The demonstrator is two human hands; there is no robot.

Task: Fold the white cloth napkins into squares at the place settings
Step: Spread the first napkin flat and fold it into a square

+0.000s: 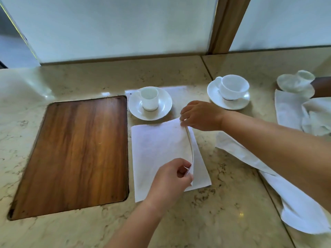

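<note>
On the beige marbled stone counter [179, 221], just right of the inset rectangular brown wooden panel [77, 154], we are seeing a flat white cloth napkin [157, 149] lying as a folded rectangle, its far edge reaching the saucer of a small white cylindrical cup on a round white saucer [150, 103]. The left hand [172, 178] is pinching the near end of the napkin's lifted top layer between thumb and fingers, and the right hand [201, 116] is pinching the far end of that same edge, so the flap is standing up and curling along the napkin's right side while the lower layer is resting flat. A wider white teacup on its white saucer [230, 92] is sitting behind the right hand. A second, loose white cloth napkin [286, 203] is trailing under the right forearm, and more crumpled white cloth [295, 113] is lying at the far right. We are finding no readable writing or brand anywhere.
</note>
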